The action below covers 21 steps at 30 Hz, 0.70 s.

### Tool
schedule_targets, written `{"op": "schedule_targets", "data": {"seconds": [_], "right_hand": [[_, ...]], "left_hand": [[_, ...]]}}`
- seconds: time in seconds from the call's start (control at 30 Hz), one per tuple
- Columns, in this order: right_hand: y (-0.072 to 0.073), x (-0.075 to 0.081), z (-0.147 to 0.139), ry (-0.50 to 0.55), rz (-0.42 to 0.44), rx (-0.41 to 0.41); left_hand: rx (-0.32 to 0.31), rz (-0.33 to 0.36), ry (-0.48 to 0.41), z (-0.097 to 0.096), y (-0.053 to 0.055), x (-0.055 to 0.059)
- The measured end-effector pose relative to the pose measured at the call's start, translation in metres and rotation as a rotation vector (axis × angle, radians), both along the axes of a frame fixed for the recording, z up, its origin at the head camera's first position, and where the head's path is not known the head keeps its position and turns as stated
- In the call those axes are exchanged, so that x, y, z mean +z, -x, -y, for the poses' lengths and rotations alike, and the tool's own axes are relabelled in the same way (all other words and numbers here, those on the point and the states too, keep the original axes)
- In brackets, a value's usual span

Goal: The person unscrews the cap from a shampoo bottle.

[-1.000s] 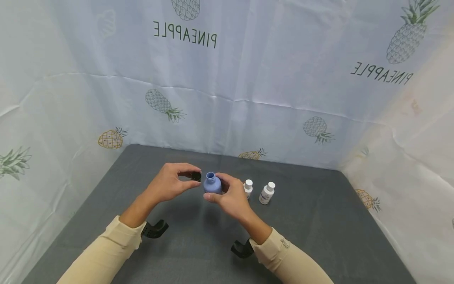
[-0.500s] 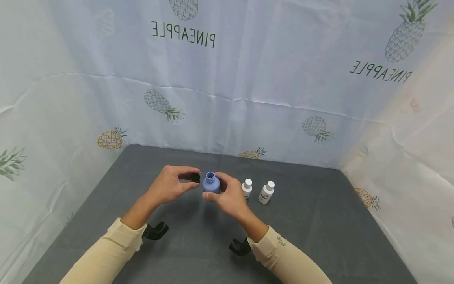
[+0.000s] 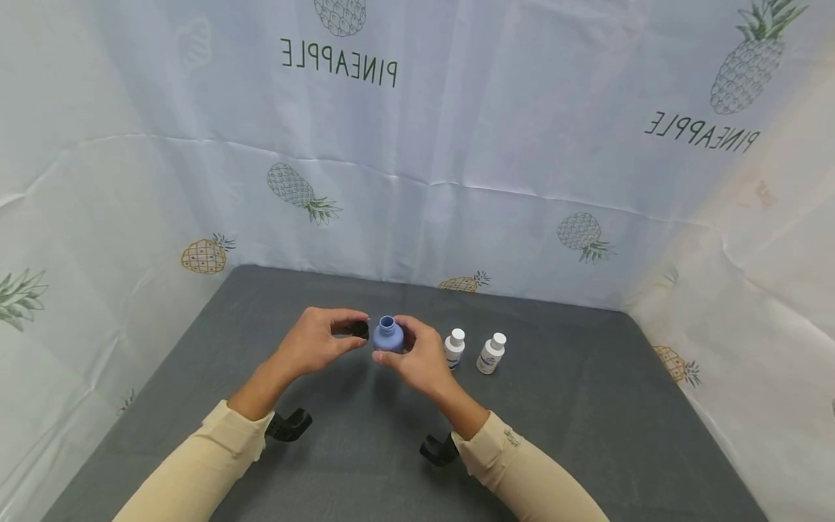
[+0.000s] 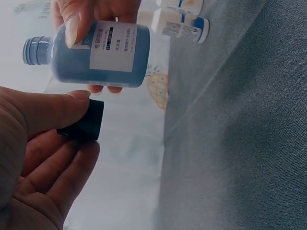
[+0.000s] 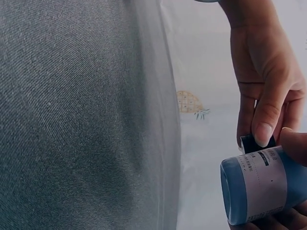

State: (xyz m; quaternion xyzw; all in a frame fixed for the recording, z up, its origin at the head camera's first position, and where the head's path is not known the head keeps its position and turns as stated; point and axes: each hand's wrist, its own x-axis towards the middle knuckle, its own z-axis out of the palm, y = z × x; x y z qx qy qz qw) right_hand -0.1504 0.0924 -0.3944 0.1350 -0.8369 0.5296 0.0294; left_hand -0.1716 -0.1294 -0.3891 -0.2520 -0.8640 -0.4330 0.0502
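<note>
Blue bottle (image 3: 389, 338), uncapped, is held above the counter (image 3: 365, 464); only the wrist views show its printed label (image 4: 113, 50). The right hand (image 3: 422, 361), spread to the bottle's width, grips its body; the left hand (image 3: 314, 342), nearly closed, pinches a black cap (image 4: 90, 120) just beside it.

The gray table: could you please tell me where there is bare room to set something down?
The widest bare patch lies between the right white bottle and the right edge of the gray table; another, left of the left hand. The middle is crowded: black cap, blue bottle, right hand, left white bottle.
</note>
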Motion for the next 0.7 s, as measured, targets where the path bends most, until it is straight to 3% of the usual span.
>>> {"op": "schedule_targets", "data": {"seconds": [0.2,0.7], "right_hand": [[0.005,-0.004,0.001,-0.005,-0.027,-0.002],[0.02,-0.019,0.001,-0.025,-0.012,-0.044]], "left_hand": [[-0.014,0.015,0.001,-0.003,0.002,-0.004],[0.019,0.024,0.049,-0.009,0.009,-0.016]]}}
